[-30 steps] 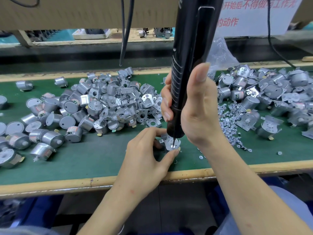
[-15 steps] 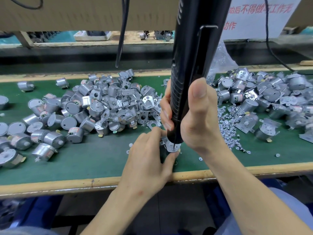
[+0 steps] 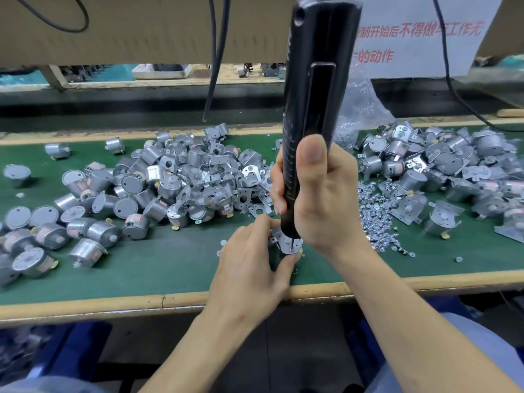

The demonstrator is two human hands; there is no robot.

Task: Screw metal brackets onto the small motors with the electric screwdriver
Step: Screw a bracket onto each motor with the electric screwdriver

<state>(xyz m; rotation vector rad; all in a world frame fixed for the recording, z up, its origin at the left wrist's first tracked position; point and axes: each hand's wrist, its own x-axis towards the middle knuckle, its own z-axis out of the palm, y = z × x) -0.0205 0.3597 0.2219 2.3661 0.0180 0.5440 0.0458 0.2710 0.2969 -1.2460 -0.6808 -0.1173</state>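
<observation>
While left hand [image 3: 252, 268] pinches bracket [image 3: 287, 245], right hand [image 3: 320, 194] grips screwdriver [image 3: 312, 80] near edge [image 3: 141, 300]

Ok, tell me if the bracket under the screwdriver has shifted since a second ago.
No. The bracket sits where it was, just behind the bench's front edge, held by the left hand.

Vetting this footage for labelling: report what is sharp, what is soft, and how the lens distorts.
Head view: even light, soft shadows on the green mat. Head view: the bracket under the electric screwdriver bit is fairly sharp. Head view: the motors at far right and the lower corners are smeared. Head view: the wide lens bows the bench edge and enlarges the screwdriver.
</observation>
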